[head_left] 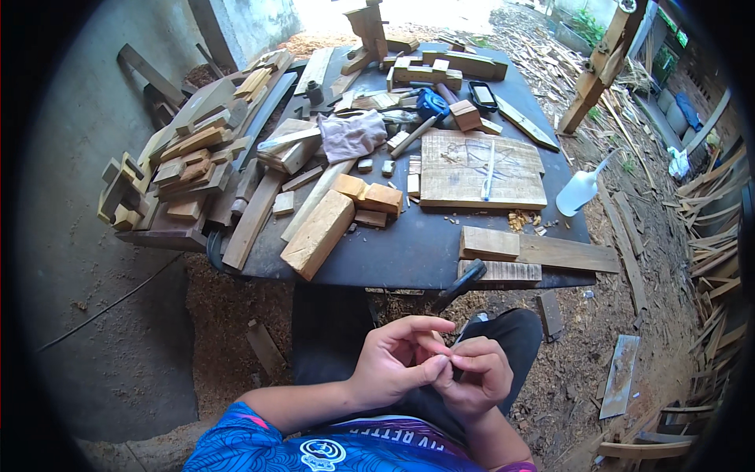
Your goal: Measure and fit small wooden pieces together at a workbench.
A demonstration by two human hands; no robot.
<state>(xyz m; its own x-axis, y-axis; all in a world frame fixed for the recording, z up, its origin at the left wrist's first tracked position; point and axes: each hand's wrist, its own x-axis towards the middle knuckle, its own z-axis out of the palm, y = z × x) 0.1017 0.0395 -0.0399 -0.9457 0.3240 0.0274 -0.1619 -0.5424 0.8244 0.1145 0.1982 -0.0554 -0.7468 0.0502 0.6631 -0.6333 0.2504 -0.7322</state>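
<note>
Dark grey tabletop above, the left hand and right hand meet with fingertips together at the frame's lower centre, clamped on what I cannot tell; any piece hidden there is probably light, easily dropped, best pinched edgewise.

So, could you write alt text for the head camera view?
Bare left hand and right hand meet at the fingertips; anything pinched there is too small to tell. Beyond, a dark table holds wooden blocks, a board with a pen on it, and a white bottle.
</note>
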